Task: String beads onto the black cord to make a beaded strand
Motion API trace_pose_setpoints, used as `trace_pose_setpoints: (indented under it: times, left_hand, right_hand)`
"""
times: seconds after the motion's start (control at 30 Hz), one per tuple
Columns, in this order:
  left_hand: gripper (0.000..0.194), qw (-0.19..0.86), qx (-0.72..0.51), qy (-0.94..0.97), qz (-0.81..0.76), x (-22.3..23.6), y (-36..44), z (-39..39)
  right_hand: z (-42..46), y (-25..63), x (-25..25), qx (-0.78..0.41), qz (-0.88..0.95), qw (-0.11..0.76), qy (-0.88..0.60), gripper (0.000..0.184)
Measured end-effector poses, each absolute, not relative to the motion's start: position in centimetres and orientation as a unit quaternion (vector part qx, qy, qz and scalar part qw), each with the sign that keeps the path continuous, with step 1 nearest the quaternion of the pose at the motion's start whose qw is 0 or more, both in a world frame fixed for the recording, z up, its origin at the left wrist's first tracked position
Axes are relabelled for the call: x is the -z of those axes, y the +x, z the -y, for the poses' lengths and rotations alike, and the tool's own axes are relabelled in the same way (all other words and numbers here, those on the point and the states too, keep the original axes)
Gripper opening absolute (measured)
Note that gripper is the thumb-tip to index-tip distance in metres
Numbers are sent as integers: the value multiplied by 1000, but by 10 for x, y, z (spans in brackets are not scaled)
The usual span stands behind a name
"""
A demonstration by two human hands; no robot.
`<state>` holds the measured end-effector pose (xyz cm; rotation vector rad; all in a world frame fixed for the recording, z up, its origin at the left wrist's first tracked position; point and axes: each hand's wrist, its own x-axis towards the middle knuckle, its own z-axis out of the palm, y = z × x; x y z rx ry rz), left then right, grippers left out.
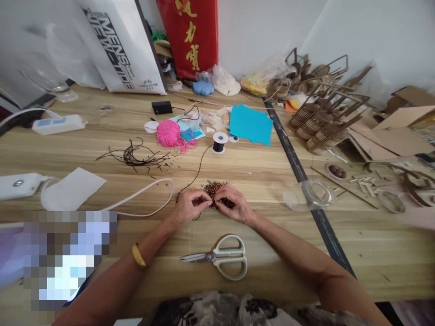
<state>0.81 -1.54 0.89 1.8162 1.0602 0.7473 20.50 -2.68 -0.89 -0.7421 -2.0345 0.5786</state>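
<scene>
The left hand (190,206) and right hand (234,203) come nearly tip to tip over a heap of small multicoloured beads (213,185), thumb and forefinger of each pressed together; what they pinch is too small to tell. Black cord (200,166) runs from the left hand to a spool (219,146) beyond both. Scissors (209,257) lie between the hands and the counter's (282,276) near edge. Right of the hands, there is room to move up to a dark strip (294,158). Far beyond, leftward, a white bag (132,40) reads "MENS NEW-TIDE" and "LAOYECHE"; a red bag (205,31) bears gold Chinese characters.
</scene>
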Motion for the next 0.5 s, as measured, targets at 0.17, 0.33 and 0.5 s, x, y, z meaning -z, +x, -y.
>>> trace_pose_setpoints:
  times: [0.17, 0.33, 0.5]
  left_hand:
    - [14, 436, -300, 734, -426, -9, 8, 16]
    - [14, 435, -293, 735, -430, -12, 8, 17]
    - [14, 443, -300, 729, -427, -13, 8, 17]
  right_hand:
    - [27, 205, 7, -239, 814, 437, -300, 11]
    - [27, 204, 8, -238, 813, 439, -298, 9]
    - [27, 205, 10, -237, 809, 444, -302, 11]
